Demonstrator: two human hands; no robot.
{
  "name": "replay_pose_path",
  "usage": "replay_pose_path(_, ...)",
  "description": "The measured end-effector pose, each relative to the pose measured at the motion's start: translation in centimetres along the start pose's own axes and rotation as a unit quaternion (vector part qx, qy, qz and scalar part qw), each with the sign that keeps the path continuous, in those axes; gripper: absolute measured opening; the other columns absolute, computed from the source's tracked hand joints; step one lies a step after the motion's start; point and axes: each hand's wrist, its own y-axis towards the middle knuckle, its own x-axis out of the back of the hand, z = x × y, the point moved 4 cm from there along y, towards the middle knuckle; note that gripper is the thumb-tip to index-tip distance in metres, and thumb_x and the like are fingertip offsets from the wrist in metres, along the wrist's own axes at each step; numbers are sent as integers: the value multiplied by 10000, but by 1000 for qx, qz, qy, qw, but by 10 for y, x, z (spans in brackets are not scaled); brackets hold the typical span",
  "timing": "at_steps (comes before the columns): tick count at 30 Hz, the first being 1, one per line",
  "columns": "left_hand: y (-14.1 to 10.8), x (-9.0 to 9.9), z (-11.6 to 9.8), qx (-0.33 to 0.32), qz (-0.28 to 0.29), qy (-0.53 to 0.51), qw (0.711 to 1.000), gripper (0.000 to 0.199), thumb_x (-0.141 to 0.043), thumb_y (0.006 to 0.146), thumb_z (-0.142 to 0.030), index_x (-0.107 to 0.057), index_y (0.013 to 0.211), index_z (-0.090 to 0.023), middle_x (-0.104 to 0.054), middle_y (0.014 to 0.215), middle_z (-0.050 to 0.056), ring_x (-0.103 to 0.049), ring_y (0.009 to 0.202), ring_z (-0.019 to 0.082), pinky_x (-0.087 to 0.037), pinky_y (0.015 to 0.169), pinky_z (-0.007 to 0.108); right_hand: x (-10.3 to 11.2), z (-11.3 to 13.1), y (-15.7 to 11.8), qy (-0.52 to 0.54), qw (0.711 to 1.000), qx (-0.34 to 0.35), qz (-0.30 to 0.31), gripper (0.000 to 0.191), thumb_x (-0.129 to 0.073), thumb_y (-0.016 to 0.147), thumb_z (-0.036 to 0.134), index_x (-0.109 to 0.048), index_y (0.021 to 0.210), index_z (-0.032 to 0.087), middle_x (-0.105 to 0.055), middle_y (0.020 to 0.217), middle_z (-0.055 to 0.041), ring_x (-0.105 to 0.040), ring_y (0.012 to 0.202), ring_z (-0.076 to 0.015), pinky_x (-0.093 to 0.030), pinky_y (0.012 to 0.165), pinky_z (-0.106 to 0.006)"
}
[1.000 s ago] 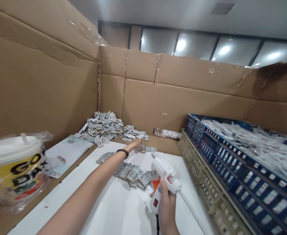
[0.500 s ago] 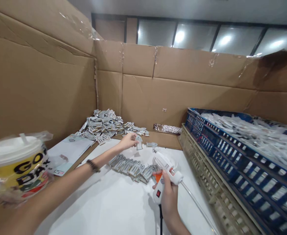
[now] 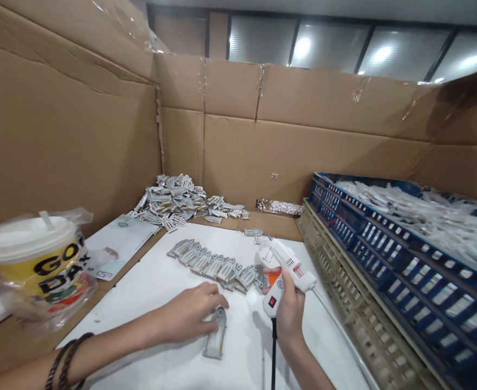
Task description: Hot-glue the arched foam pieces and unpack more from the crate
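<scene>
My left hand [image 3: 195, 311], with dark bracelets at the wrist, pinches the top of a small grey arch-shaped piece [image 3: 215, 338] lying on the white table surface near the front. My right hand [image 3: 290, 306] is wrapped round a white glue gun [image 3: 285, 271] with an orange trigger and a black cord; its nozzle points up and to the left. Beyond both hands runs a slanting row of similar grey pieces [image 3: 214, 266]. A few more pieces [image 3: 253, 232] lie just past the gun.
A large heap of grey pieces [image 3: 173, 197] lies at the back left. A box of small white and brown bits [image 3: 279, 207] sits by the cardboard wall [image 3: 303, 146]. Blue crate [image 3: 368, 238] on a beige crate [image 3: 336, 276], right. Lidded cup [image 3: 35, 265] and paper [image 3: 118, 238], left.
My left hand has come from the back of the table down toward me with a grey piece, which now rests on the surface. My right hand and the glue gun have shifted slightly right.
</scene>
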Motion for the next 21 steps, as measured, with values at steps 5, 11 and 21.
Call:
replay_pose_path(5, 42, 40, -12, -81, -41, 158, 983, 250, -481, 934, -268, -626, 1134, -231, -655, 1038, 81, -613, 974, 243, -449, 800, 324, 1, 1, 1, 11, 1000, 2, -9, 442, -622, 731, 577, -619, 811, 142, -683, 748, -39, -514, 423, -111, -416, 425, -249)
replay_pose_path(11, 145, 60, 38, -38, 2, 162, 986, 286, -606, 865, -139, -625, 1150, -152, -655, 1142, 113, -611, 1052, 228, -467, 918, 367, 2, 2, 3, 4, 1000, 17, -11, 443, -643, 705, 574, -610, 824, 149, -684, 759, -39, -539, 441, -122, -416, 421, -243)
replay_pose_path(21, 211, 40, 103, -18, 152, 132, 979, 326, -592, 916, -333, -573, 1186, -152, -618, 1139, 82, -629, 956, 200, -550, 819, 404, 1, -2, 4, -7, 1000, 3, 3, 436, -621, 728, 581, -592, 818, 156, -690, 796, -50, -536, 423, -121, -406, 404, -249)
